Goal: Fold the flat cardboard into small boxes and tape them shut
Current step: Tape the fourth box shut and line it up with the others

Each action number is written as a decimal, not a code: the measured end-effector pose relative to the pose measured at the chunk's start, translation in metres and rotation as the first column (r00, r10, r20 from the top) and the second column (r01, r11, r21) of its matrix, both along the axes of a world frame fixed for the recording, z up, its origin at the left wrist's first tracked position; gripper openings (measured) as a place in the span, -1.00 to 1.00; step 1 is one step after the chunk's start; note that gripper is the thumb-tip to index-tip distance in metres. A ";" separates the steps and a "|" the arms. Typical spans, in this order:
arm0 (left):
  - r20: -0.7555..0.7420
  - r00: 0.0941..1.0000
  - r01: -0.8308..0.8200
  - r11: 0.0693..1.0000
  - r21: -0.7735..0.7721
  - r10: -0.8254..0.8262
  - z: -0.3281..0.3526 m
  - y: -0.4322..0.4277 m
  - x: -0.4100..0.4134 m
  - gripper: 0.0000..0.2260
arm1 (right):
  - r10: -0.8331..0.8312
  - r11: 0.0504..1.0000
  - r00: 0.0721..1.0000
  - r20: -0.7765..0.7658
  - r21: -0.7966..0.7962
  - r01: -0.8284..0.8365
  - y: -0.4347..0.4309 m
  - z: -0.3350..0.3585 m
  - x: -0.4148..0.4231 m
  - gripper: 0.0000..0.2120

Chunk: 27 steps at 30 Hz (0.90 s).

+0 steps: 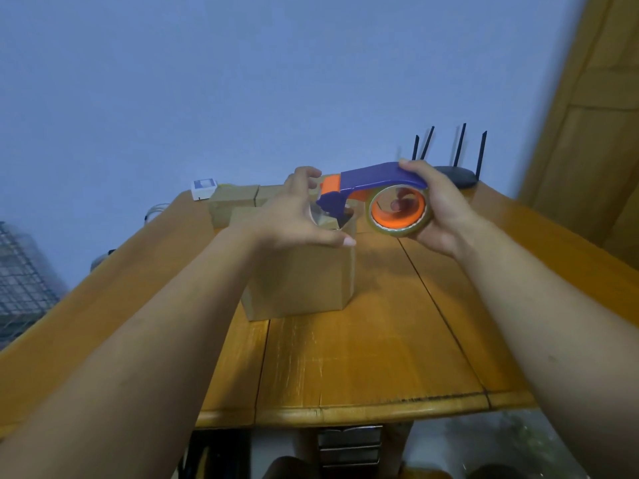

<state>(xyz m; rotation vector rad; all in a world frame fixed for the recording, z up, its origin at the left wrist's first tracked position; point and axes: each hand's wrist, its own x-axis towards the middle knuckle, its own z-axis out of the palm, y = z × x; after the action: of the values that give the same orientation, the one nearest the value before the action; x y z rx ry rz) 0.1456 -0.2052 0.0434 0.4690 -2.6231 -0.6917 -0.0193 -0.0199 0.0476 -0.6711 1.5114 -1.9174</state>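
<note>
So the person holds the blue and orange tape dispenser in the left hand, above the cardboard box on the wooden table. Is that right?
Not quite. The head view shows the tape dispenser held in the right hand, not the left. The left hand is at its front end, above the cardboard box on the wooden table.

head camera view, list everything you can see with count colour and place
tape dispenser: one, purple and orange, held above the near box, mid table
tape roll: one, clear, on the dispenser's orange hub
near cardboard box: one, brown, on the table under the hands
far cardboard boxes: at least two, brown, behind the near box
small white box: one, white with a blue panel, far left table corner
router: one, black with four antennas, far right of the table
table: one, orange-brown wood, fills the middle
wire rack: one, dark, left edge
wooden door: one, light brown, right edge
left hand: fingers at the dispenser's front end, above the near box
right hand: gripping the dispenser around the roll
</note>
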 end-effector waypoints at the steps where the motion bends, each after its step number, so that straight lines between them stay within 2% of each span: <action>1: -0.002 1.000 0.004 1.000 0.008 -0.004 0.000 -0.001 0.001 0.03 | 0.006 1.000 1.000 0.004 0.011 -0.006 -0.001 0.001 0.000 -0.64; 7: 0.000 1.000 0.007 1.000 -0.015 -0.007 0.000 -0.003 0.003 -0.13 | 0.016 0.993 0.998 -0.058 0.117 -0.009 -0.007 0.015 0.000 -0.70; 10: 0.014 1.000 0.001 1.000 -0.016 -0.001 0.001 -0.003 0.002 -0.11 | -0.006 0.982 0.990 -0.139 0.184 0.032 -0.010 0.027 0.000 -0.77; 15: 0.027 1.000 0.000 1.000 -0.021 0.001 0.004 -0.003 0.002 -0.13 | -0.010 0.961 0.973 -0.231 0.268 0.073 -0.012 0.038 -0.006 -0.75; 20: 0.029 1.000 0.001 1.000 -0.019 -0.001 0.004 -0.005 0.001 -0.10 | -0.005 0.953 0.962 -0.273 0.289 0.087 -0.008 0.039 -0.017 -0.69; 27: 0.060 0.998 0.004 1.000 0.012 -0.004 0.004 -0.006 0.001 -0.06 | 0.009 0.962 0.973 -0.230 0.269 0.055 0.001 0.032 -0.024 -0.66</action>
<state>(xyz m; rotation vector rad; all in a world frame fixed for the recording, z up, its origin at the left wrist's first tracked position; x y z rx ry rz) 0.1470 -0.2111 0.0478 0.4954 -2.6778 -0.7056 -0.0434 -0.0192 0.0800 -0.7701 1.8926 -1.6460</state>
